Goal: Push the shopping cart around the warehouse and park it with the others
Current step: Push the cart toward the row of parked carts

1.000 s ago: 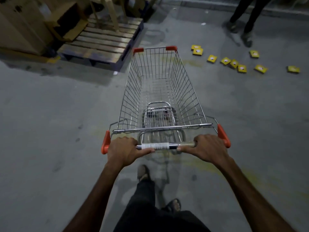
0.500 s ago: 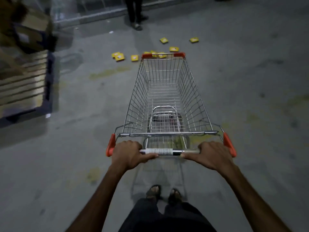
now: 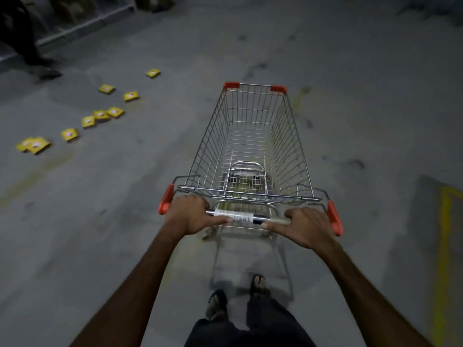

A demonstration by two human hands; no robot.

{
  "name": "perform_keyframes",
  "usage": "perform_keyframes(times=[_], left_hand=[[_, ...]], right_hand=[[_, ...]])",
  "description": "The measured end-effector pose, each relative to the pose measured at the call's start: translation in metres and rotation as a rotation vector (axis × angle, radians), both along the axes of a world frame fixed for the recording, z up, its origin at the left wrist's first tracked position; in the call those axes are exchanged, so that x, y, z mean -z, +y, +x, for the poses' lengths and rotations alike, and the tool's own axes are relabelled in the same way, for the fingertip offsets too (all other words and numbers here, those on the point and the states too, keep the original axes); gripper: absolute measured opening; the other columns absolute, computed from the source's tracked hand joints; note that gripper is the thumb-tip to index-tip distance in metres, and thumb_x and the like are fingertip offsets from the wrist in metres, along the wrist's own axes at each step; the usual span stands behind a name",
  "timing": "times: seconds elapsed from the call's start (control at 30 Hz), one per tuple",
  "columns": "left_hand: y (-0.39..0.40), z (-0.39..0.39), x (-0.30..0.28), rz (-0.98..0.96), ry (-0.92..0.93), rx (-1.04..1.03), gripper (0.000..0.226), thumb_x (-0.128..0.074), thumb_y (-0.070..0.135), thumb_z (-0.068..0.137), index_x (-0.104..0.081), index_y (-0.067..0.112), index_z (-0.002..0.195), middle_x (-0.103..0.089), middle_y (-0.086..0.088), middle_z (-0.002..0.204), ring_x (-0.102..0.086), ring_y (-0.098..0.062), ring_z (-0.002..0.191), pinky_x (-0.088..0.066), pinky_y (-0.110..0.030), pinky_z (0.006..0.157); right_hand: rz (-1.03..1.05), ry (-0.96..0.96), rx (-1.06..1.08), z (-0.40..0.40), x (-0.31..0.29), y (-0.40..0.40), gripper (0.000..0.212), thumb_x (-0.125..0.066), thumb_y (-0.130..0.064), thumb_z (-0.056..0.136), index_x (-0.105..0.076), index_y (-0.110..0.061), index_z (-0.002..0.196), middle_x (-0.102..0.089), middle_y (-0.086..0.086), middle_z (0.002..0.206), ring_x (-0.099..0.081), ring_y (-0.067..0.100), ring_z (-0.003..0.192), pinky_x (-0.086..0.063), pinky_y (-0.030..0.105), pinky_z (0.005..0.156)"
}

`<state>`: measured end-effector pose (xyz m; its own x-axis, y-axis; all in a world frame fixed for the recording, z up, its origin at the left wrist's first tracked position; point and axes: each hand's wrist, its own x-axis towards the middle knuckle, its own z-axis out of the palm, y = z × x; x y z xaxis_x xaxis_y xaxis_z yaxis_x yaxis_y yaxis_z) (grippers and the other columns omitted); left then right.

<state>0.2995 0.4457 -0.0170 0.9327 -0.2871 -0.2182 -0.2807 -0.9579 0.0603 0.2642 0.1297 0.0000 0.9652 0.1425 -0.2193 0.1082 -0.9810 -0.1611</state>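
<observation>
Progress: mid-route, judged. Cart still rolling in open floor, not parked; no row of other carts visible anywhere in view, so the parking step remained wholly undone. How much of the circuit was covered: cannot be told from this view.

Nearest: dark trousers and two sandalled feet [image 3: 258, 284] on the floor, directly behind the shopping cart [image 3: 250, 146].

Left hand [image 3: 190, 214] wrapped over the handle bar [image 3: 260, 218] near its left end, fingers curled round and clamped on it, thumb laid along the bar toward a white label. Right hand [image 3: 305, 225] gripped the bar near its right end, fingers likewise clamped, thumb pointing inward. Orange end caps [image 3: 165, 199] just outside each hand.

Cart basket: wire mesh, empty, child-seat flap folded at the near end. Orange corner guards on the far rim. Nose pointed ahead and slightly right.

Floor [image 3: 125, 234]: grey concrete, scuffed and stained, apparently flat and dry; judged easy rolling. Faded yellow painted line [image 3: 443, 221] at right edge, near the cart's right side; fainter yellow traces at left.

Further off, left: scatter of small yellow square packets [image 3: 100, 116] lying on the floor, well apart from the cart and off its heading. Judged no obstacle unless steered left.

Far left corner: legs of another person [image 3: 22, 33], standing beside a low rail or shelf base [image 3: 82, 23]. Contents behind it too dark and blurred to identify. Lighting dim throughout; far right corner indistinct.
</observation>
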Motion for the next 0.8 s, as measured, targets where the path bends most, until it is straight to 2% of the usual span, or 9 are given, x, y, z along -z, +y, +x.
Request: perform_keyframes(times=[0.07,0.13,0.27,0.37,0.43,0.5,0.6,0.7,0.8], left_hand=[[-0.023,0.016,0.001,0.008,-0.004,0.067,0.116,-0.005,0.114,0.058,-0.077,0.026,0.082,-0.069,0.007,0.073,-0.058,-0.012,0.066,-0.039,-0.031,0.063],[-0.047,0.030,0.003,0.011,-0.005,0.134,0.112,-0.010,0.114,0.060,-0.076,0.026,0.079,-0.069,0.007,0.074,-0.061,-0.012,0.067,-0.039,-0.031,0.062],[-0.099,0.054,0.000,-0.005,0.000,0.246,0.101,-0.017,0.112,0.065,-0.067,0.024,0.065,-0.061,0.008,0.063,-0.056,-0.008,0.061,-0.038,-0.032,0.062],[-0.140,0.069,-0.002,0.001,0.012,0.312,0.101,-0.014,0.112,0.063,-0.065,0.024,0.064,-0.057,0.008,0.062,-0.052,-0.010,0.061,-0.039,-0.036,0.067],[-0.169,0.079,0.000,-0.004,0.025,0.339,0.104,-0.012,0.113,0.061,-0.063,0.023,0.062,-0.058,0.007,0.062,-0.055,-0.012,0.062,-0.044,-0.037,0.070],[-0.196,0.091,0.002,-0.010,0.047,0.354,0.105,-0.011,0.115,0.060,-0.063,0.023,0.061,-0.058,0.006,0.061,-0.059,-0.015,0.063,-0.051,-0.039,0.075],[-0.240,0.110,0.002,0.011,0.084,0.371,0.105,-0.013,0.115,0.059,-0.063,0.022,0.061,-0.059,0.006,0.061,-0.057,-0.013,0.062,-0.052,-0.041,0.080],[-0.282,0.136,-0.002,0.019,0.099,0.369,0.106,-0.016,0.115,0.060,-0.064,0.020,0.060,-0.061,0.004,0.060,-0.059,-0.015,0.061,-0.051,-0.043,0.085],[-0.320,0.167,-0.004,0.013,0.102,0.375,0.104,-0.021,0.113,0.064,-0.062,0.017,0.058,-0.061,0.003,0.057,-0.060,-0.014,0.058,-0.056,-0.040,0.082]], right_hand=[[-0.014,-0.018,0.068,-0.007,-0.001,-0.018,0.094,-0.010,-0.115,0.054,-0.050,-0.031,0.063,-0.054,-0.013,0.060,-0.060,0.010,0.063,-0.053,0.029,0.073],[-0.033,0.002,0.135,-0.013,-0.005,-0.036,0.085,-0.017,-0.113,0.058,-0.044,-0.033,0.063,-0.054,-0.012,0.062,-0.058,0.013,0.067,-0.048,0.031,0.073],[-0.085,-0.039,0.257,-0.021,-0.003,-0.080,0.087,-0.027,-0.111,0.064,-0.052,-0.027,0.060,-0.056,-0.011,0.060,-0.060,0.012,0.062,-0.047,0.030,0.067],[-0.085,-0.028,0.322,-0.023,-0.002,-0.113,0.085,-0.029,-0.110,0.065,-0.051,-0.028,0.059,-0.055,-0.010,0.058,-0.059,0.010,0.061,-0.052,0.031,0.069],[-0.087,-0.005,0.360,-0.022,-0.003,-0.137,0.083,-0.031,-0.109,0.065,-0.052,-0.029,0.060,-0.055,-0.010,0.058,-0.057,0.007,0.060,-0.050,0.030,0.069],[-0.103,0.008,0.388,-0.017,-0.003,-0.163,0.085,-0.032,-0.109,0.064,-0.055,-0.027,0.062,-0.055,-0.010,0.058,-0.054,0.004,0.059,-0.043,0.028,0.066],[-0.114,0.014,0.421,-0.005,-0.001,-0.204,0.086,-0.035,-0.108,0.064,-0.058,-0.026,0.063,-0.056,-0.010,0.058,-0.054,0.003,0.057,-0.035,0.027,0.060],[-0.116,0.008,0.434,0.017,0.001,-0.243,0.090,-0.033,-0.110,0.063,-0.059,-0.024,0.063,-0.056,-0.010,0.058,-0.053,0.004,0.057,-0.037,0.029,0.063],[-0.104,0.001,0.452,0.047,0.004,-0.280,0.102,-0.024,-0.116,0.053,-0.062,-0.022,0.063,-0.059,-0.008,0.062,-0.059,0.012,0.063,-0.041,0.031,0.067]])
